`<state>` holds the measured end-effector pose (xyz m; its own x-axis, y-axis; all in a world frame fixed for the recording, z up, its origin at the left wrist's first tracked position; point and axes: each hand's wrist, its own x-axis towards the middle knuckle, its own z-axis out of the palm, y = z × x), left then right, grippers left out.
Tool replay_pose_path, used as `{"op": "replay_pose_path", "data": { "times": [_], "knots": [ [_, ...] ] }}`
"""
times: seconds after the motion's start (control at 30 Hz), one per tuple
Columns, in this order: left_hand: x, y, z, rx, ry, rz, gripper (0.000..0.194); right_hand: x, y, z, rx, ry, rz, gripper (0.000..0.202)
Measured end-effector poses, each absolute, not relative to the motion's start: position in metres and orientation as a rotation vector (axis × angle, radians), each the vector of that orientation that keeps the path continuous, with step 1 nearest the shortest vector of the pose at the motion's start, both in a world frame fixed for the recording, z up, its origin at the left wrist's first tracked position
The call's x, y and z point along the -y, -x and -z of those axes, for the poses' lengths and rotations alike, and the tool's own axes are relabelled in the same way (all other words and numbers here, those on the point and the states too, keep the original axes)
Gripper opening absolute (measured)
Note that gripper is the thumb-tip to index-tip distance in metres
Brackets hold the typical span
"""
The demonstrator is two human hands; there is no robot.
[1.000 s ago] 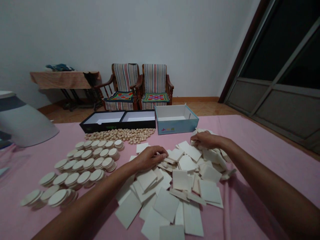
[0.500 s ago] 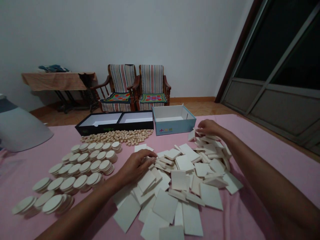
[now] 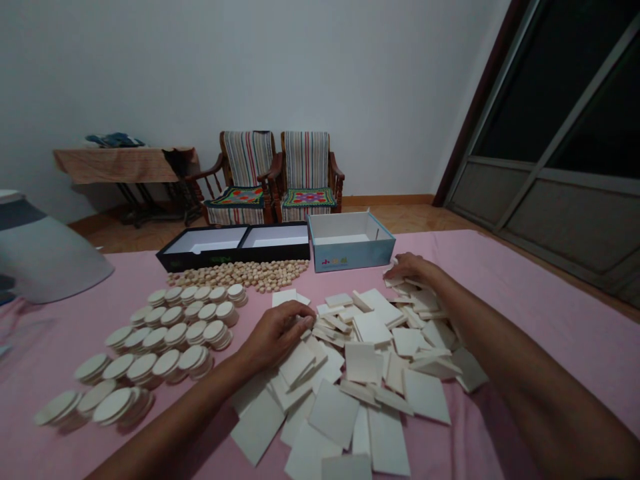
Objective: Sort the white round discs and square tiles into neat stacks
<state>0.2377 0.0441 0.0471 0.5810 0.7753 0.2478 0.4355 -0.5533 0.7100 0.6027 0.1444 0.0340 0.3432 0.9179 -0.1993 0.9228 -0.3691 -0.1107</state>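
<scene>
A loose heap of pale square tiles point(image 3: 333, 413), thin and wood-like, lies in front of me. At the heap's left edge is my left hand point(image 3: 283, 333), fingers curled and thumb drawn in against the tiles; what lies within them is hidden. My right hand point(image 3: 415, 268) reaches over the far right corner of the heap, palm down, its fingers bent round a square tile point(image 3: 393, 281). Part of that tile is covered by the hand. A few flat tiles point(image 3: 284, 297) lie just beyond my left hand.
Rows of stacked round discs point(image 3: 143, 368) stand at the left. Small wooden pieces point(image 3: 240, 275) lie before a black two-part box point(image 3: 200, 261). Beside it is a light-blue open box point(image 3: 353, 256). All rest on a pink cloth point(image 3: 530, 280). Two armchairs point(image 3: 306, 160) stand behind.
My right hand has lowered slightly onto the tiles, and the tilted tile at its fingertips now lies lower. My left hand stays at the heap's edge. The view has shifted a little.
</scene>
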Motion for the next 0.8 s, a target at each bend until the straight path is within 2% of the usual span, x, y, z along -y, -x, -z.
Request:
{"op": "replay_pose_path", "data": {
  "times": [0.17,0.37,0.57,0.73,0.8],
  "knots": [
    [-0.064,-0.259,-0.046,-0.994,-2.278,-0.688,0.024,-0.13,-0.609,-0.048,-1.887,-2.312,0.535,0.031],
    [-0.104,-0.297,-0.03,-0.969,-2.331,-0.499,0.028,-0.091,-0.627,-0.059,-2.057,-2.13,0.671,0.019],
    [-0.125,-0.321,-0.027,-0.929,-2.33,-0.37,0.039,-0.063,-0.637,-0.065,-2.15,-2.083,0.679,0.023],
    [-0.129,-0.328,-0.033,-0.875,-2.305,-0.298,0.047,-0.066,-0.62,-0.06,-2.278,-2.118,0.574,0.053],
    [-0.128,-0.331,-0.034,-0.85,-2.282,-0.273,0.049,-0.068,-0.613,-0.055,-2.286,-2.1,0.568,0.055]
  ]
}}
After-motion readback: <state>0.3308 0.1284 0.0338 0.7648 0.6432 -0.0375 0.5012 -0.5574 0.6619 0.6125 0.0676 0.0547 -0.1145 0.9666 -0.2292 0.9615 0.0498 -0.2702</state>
